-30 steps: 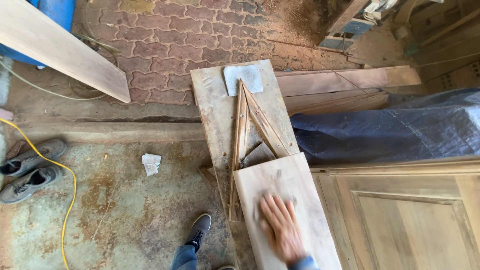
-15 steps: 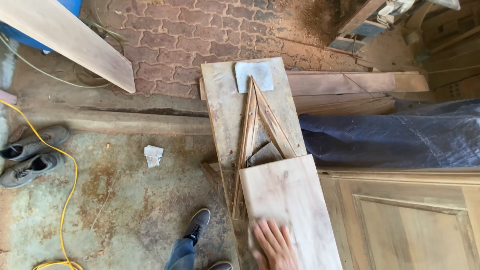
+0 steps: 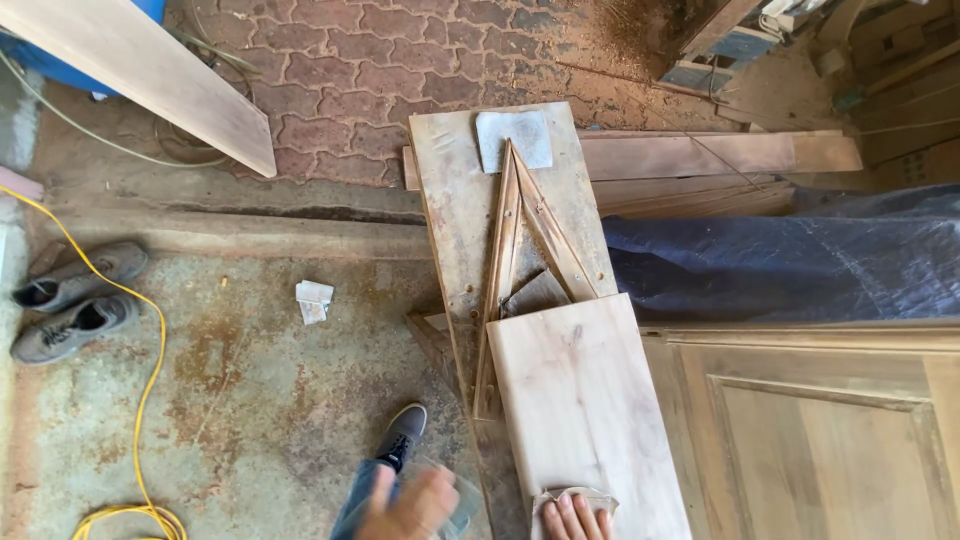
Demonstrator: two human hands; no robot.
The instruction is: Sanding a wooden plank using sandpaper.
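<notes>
Two hands, right hand (image 3: 573,517) flat on sandpaper (image 3: 570,496)

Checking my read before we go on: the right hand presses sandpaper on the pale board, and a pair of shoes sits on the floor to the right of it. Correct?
Not quite. The head view shows the shoes on the floor to the left of the board, not the right. The right hand does press sandpaper on it.

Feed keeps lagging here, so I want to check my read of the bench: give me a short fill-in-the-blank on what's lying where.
1. The right hand presses a piece of ____ onto the pale board.
2. The yellow cable lies on the floor beside a pair of grey ____.
3. To the right of the pale board lies a panelled wooden ____.
4. The thin wooden strips on the plank form a ____ shape.

Missing words: sandpaper; shoes; door; triangle
</notes>
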